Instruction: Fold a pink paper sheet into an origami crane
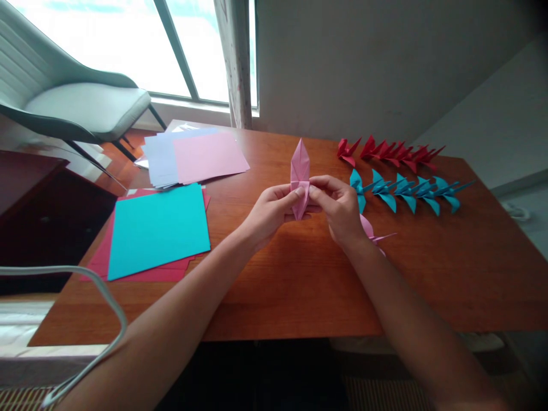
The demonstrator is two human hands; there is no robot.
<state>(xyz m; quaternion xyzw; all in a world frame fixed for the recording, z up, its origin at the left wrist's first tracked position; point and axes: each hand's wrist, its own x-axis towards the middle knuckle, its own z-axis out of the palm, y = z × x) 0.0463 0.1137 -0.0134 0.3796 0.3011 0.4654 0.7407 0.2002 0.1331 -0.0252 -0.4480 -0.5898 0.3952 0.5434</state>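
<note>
Between my two hands, a piece of folded pink origami paper [300, 162] stands upright above the table, long and diamond-shaped with a crease across its middle. My left hand [274, 208] pinches its left edge, thumb in front and fingers behind. My right hand [336, 202] grips the right edge in the same way, thumb on the crease. Partly hidden behind my right wrist is a pink paper crane [377, 237] on the table. Beyond that hand stand a row of blue paper cranes [402, 191] and a row of red paper cranes [413, 155].
On the left of the wooden table [274, 302] lie a blue paper sheet [160, 231] over red sheets [100, 257], and behind them pink paper [209, 157] over pale lilac sheets [160, 160]. A white cable [115, 308] loops beside my left forearm. A chair [85, 108] stands by the window.
</note>
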